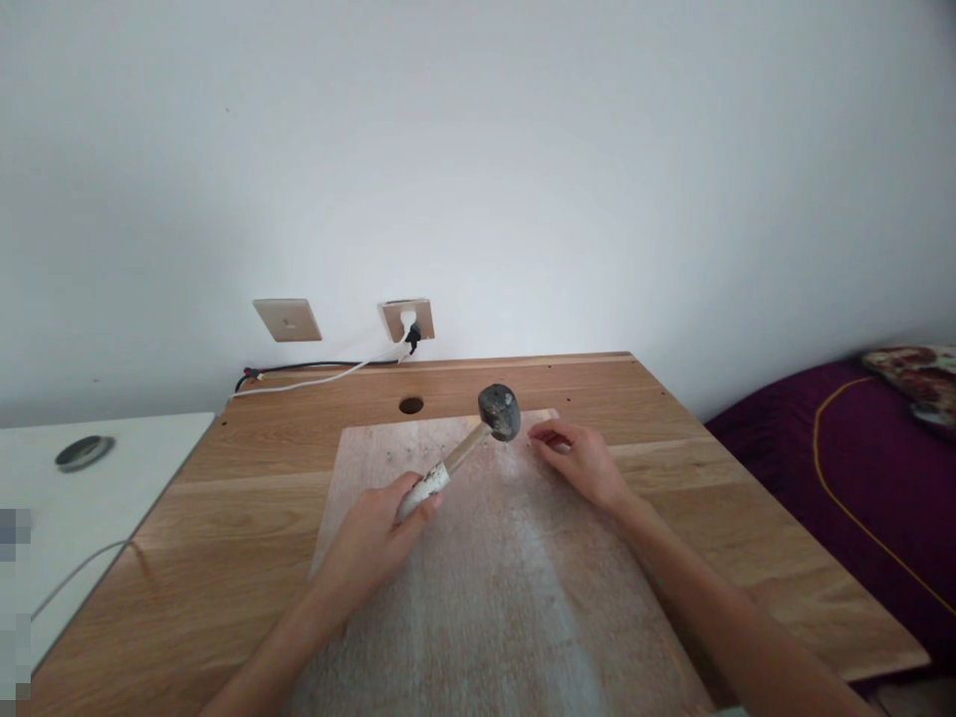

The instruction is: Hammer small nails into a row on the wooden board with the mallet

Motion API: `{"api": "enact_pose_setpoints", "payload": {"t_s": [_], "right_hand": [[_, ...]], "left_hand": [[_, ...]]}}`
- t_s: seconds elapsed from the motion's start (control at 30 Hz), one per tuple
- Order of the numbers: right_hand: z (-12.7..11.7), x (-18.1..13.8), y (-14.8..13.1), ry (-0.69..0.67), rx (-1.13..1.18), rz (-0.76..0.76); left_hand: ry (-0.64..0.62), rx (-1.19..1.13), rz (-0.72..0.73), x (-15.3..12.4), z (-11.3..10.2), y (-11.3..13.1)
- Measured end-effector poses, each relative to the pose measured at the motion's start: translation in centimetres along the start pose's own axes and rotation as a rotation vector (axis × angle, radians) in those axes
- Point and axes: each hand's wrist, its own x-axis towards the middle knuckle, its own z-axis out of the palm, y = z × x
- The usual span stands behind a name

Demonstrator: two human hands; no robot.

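Note:
My left hand (pixel 392 520) is closed around the pale handle of a rubber mallet (pixel 499 412). Its dark head is raised over the far part of a worn wooden board (pixel 478 578). Near the board's far edge, several small nails (pixel 408 454) stand in a row, partly hidden behind the mallet. To the right of the mallet head, my right hand (pixel 579 460) rests by the board's far right corner. Its thumb and fingers pinch at the end of that row, on what looks like another small nail, mostly covered by the fingertips.
Under the board is a wooden desk (pixel 246 518) with a round cable hole (pixel 410 405). A wall socket (pixel 408 321) with plugs feeds cables (pixel 314 380) along the desk's back edge. A white surface (pixel 134 518) adjoins at left; purple bedding (pixel 843 468) lies at right.

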Motion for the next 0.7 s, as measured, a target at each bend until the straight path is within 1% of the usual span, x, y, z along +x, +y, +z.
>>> {"api": "enact_pose_setpoints", "payload": {"t_s": [0.1,0.27,0.47,0.6,0.7], "right_hand": [[0.4,-0.3,-0.5,0.003,-0.016,0.003],[0.4,-0.3,-0.7,0.000,-0.052,-0.009],[0.7,-0.2,-0.7,0.003,-0.086,-0.013],[0.8,-0.2,-0.6,0.004,-0.102,0.004],[0.4,-0.2,-0.4,0.000,-0.108,0.028]], "left_hand": [[0.000,-0.001,-0.001,-0.1,0.1,-0.1],[-0.009,0.019,-0.004,0.1,-0.1,0.3],[-0.016,0.061,0.050,1.1,-0.5,1.3],[-0.022,0.077,0.076,1.5,-0.3,1.9],[-0.034,0.093,0.091,1.7,-0.1,2.3]]}}
